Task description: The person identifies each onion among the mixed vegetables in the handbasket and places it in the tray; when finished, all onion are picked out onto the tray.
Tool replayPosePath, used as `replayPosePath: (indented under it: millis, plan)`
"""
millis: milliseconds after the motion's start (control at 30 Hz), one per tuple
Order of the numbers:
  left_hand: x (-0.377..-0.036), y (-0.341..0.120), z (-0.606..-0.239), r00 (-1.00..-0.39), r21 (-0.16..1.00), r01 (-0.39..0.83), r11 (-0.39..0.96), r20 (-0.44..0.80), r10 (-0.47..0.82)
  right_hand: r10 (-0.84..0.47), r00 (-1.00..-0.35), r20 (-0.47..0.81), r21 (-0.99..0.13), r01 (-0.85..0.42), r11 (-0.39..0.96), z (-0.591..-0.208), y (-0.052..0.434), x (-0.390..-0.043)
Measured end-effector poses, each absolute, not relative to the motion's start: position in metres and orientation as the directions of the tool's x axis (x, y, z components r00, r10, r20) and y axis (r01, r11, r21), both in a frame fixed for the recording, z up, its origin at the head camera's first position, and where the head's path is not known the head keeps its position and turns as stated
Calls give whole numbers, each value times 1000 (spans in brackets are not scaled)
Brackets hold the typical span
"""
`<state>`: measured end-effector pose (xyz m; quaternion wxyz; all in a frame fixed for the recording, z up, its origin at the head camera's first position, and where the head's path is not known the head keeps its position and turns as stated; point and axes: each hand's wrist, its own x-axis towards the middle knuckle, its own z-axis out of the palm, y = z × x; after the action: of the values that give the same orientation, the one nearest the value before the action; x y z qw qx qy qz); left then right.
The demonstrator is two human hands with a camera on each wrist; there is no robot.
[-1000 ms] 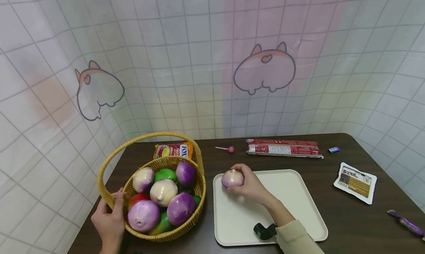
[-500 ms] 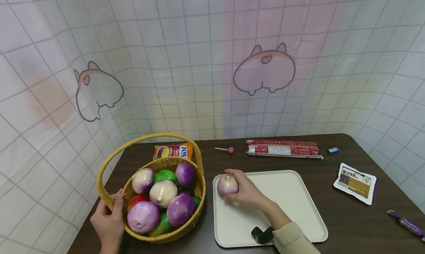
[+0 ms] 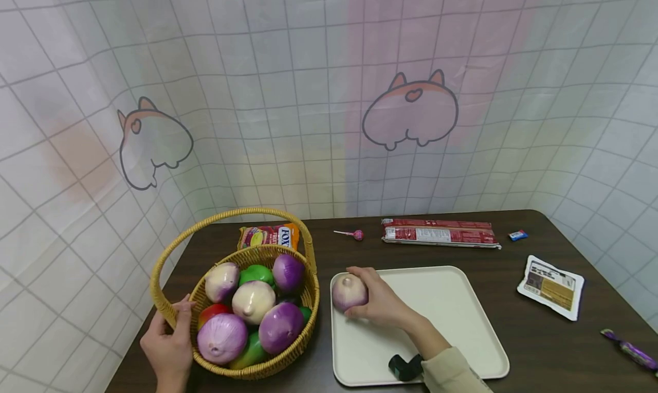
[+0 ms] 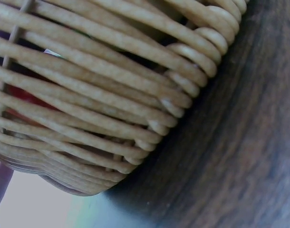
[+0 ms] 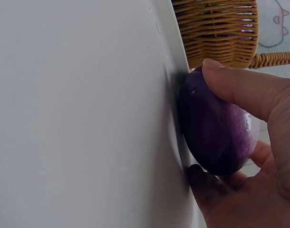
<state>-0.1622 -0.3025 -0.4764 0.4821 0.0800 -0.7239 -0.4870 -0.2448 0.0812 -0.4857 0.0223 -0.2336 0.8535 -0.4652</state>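
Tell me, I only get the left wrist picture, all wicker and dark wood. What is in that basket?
Observer: The basket holds purple and pale onions and green pieces.
Operator: Is the other hand busy?
Observer: The right hand grips an onion at the near-left corner of a cream tray.
Operator: And the hand on my side?
Observer: The left hand holds the basket's rim where the handle joins.
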Motion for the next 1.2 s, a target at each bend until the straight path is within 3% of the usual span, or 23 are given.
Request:
replayPosePath:
  millis: [600, 1200]
  plan:
    - [-163, -305, -480, -517, 768, 366, 526, 638, -571, -438, -880, 181, -807, -388, 446, -482, 81, -244]
    - [-162, -303, -479, -526, 777, 353, 522, 626, -575, -394, -901, 180, -714, -395, 578, -448, 92, -237]
